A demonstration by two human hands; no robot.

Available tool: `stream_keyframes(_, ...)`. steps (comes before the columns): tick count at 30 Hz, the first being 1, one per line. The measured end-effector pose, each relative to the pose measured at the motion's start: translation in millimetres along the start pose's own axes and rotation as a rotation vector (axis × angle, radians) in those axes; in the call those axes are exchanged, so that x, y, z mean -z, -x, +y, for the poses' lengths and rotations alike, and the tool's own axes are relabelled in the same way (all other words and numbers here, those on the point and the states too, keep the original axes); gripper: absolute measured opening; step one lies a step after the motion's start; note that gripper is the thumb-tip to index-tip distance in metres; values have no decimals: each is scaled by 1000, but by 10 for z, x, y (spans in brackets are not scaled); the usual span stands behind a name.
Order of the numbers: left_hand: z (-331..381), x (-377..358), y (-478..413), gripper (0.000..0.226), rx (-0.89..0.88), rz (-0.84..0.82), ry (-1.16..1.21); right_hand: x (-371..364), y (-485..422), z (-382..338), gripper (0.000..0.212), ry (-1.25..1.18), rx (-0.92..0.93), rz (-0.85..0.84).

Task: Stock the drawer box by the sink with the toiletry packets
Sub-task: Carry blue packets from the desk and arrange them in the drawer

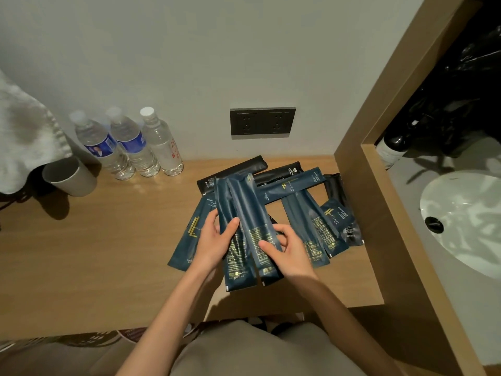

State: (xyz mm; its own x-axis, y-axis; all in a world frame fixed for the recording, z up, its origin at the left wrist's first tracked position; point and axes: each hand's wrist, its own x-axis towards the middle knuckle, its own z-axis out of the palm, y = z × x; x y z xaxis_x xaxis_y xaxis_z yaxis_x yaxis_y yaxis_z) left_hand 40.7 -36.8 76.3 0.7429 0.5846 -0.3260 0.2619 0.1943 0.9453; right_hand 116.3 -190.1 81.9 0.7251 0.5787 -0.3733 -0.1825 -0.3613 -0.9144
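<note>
Several long dark blue toiletry packets with gold print lie fanned on the wooden counter (108, 240), with a few black packets (233, 166) behind them. My left hand (214, 242) grips a bunch of upright blue packets (244, 213) from the left, thumb across the front. My right hand (290, 248) pinches the same bunch from the right. More blue packets (311, 223) lie flat to the right, and one (187, 240) lies under my left hand. No drawer box is in view.
Three water bottles (130, 145) and a grey cup (70, 176) stand at the back left, beside a hanging towel (24, 131). A double wall socket (262, 122) is behind. A wooden partition (363, 172) separates the counter from the white sink (466, 218) on the right.
</note>
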Motion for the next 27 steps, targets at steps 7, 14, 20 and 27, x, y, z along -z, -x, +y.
stream_keyframes(7, -32, -42, -10, 57, -5, 72, -45, -107, 25, -33, 38, 119, 75, -31)
stream_keyframes(14, -79, 29, -91, 75, 91, 98, -15, 165, -121, 90, 49, 245, 29, 41)
stream_keyframes(20, -127, 86, -100, 94, 144, 104, -33, 654, -652, 609, 53, 677, -104, 266)
stream_keyframes(27, -146, 144, -72, 104, 163, 113, -35, 572, -864, 741, 72, 906, -161, 316)
